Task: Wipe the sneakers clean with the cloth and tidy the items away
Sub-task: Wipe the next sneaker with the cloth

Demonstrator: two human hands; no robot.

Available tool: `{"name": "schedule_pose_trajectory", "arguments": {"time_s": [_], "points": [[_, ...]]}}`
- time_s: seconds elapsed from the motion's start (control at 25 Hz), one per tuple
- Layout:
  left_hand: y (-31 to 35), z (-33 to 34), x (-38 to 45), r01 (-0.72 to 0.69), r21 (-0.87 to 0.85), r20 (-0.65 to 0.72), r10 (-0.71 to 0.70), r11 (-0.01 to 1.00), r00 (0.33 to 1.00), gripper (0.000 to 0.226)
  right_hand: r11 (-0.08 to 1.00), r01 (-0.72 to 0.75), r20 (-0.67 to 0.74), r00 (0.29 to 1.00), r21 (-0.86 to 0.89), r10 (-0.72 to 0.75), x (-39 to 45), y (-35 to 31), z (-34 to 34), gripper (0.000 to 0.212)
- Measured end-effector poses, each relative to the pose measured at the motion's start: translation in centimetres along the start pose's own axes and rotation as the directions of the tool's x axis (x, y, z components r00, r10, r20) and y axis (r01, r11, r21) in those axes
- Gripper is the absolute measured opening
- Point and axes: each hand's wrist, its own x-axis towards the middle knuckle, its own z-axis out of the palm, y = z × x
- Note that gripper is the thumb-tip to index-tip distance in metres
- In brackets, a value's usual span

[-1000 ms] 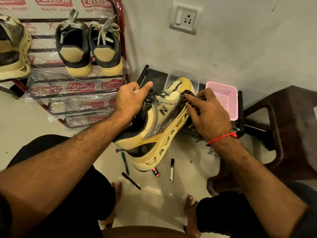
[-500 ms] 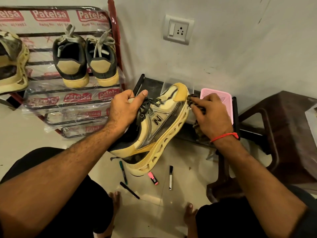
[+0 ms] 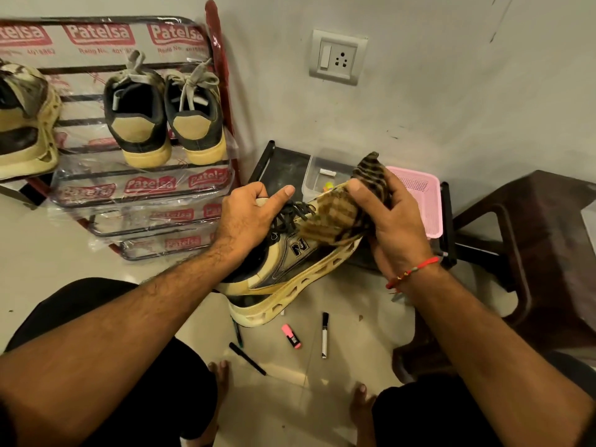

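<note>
Since cloth (image 3: 335,217) shifted from side onto toe | left hand (image 3: 248,221) fingers clamped on sneaker (image 3: 290,269) | right hand (image 3: 396,227) fingers clamped on cloth | toe wipe likely underway.

We see a woven striped cloth (image 3: 335,217), a matt mesh-and-rubber sneaker (image 3: 290,272), a metal rack (image 3: 222,101) under glossy plastic wrap, and a perforated plastic basket (image 3: 422,195).

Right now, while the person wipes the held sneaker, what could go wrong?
1. The left hand holds the sneaker in the air only at its collar; a hard push from the cloth in the right hand might twist it loose.
2. Pens and a highlighter lie on the floor by the bare feet; a dropped sneaker or a step could land on them.
</note>
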Motion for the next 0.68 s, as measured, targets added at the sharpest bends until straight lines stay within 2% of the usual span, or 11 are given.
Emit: {"name": "schedule_pose_trajectory", "arguments": {"time_s": [0.04,0.08,0.12,0.16,0.2,0.28,0.36,0.44,0.52,0.6,0.68], "points": [[-0.1,0.3,-0.1,0.006,-0.003,0.01,-0.006,1.0,1.0,0.048,0.964,0.09,0.067,0.995,-0.249,-0.076,-0.4,0.6,0.3,0.08],[-0.3,0.5,-0.2,0.011,-0.009,0.018,-0.011,1.0,1.0,0.047,0.817,0.231,0.206,0.968,-0.529,-0.14,-0.8,1.3,0.7,0.086],[-0.5,0.5,-0.1,0.022,-0.025,0.032,-0.021,0.999,0.999,0.046,0.614,0.381,0.353,0.919,-0.691,-0.174,-1.3,2.2,1.3,0.085],[-0.6,0.5,-0.1,0.036,-0.052,0.049,-0.033,0.998,0.998,0.045,0.436,0.511,0.475,0.858,-0.741,-0.197,-1.8,3.0,1.8,0.081],[-0.6,0.4,0.0,0.046,-0.08,0.067,-0.041,0.996,0.997,0.045,0.316,0.601,0.563,0.799,-0.734,-0.211,-2.0,3.7,2.0,0.074],[-0.2,0.0,0.1,0.021,-0.08,0.062,-0.016,0.997,0.998,0.048,0.182,0.669,0.615,0.738,-0.721,-0.276,-1.3,3.7,1.6,0.059],[0.2,-0.4,0.2,-0.035,-0.062,0.003,0.036,0.997,0.999,0.049,0.157,0.581,0.498,0.784,-0.798,-0.371,0.5,3.1,0.1,0.049],[0.2,-0.4,0.3,-0.035,-0.118,-0.068,0.027,0.992,0.997,0.05,0.236,0.42,0.306,0.863,-0.876,-0.403,2.3,2.3,-2.0,0.045],[-0.1,-0.4,0.6,0.0,-0.157,-0.121,-0.019,0.988,0.992,0.05,0.333,0.344,0.212,0.903,-0.878,-0.375,2.2,2.4,-2.2,0.044],[-0.5,-0.5,1.0,0.054,-0.158,-0.171,-0.081,0.986,0.982,0.05,0.367,0.456,0.352,0.881,-0.811,-0.317,0.0,3.2,-0.1,0.045],[-0.7,-0.8,1.4,0.114,-0.143,-0.205,-0.142,0.983,0.968,0.05,0.393,0.655,0.631,0.747,-0.645,-0.21,-2.8,3.5,2.8,0.045]]}}
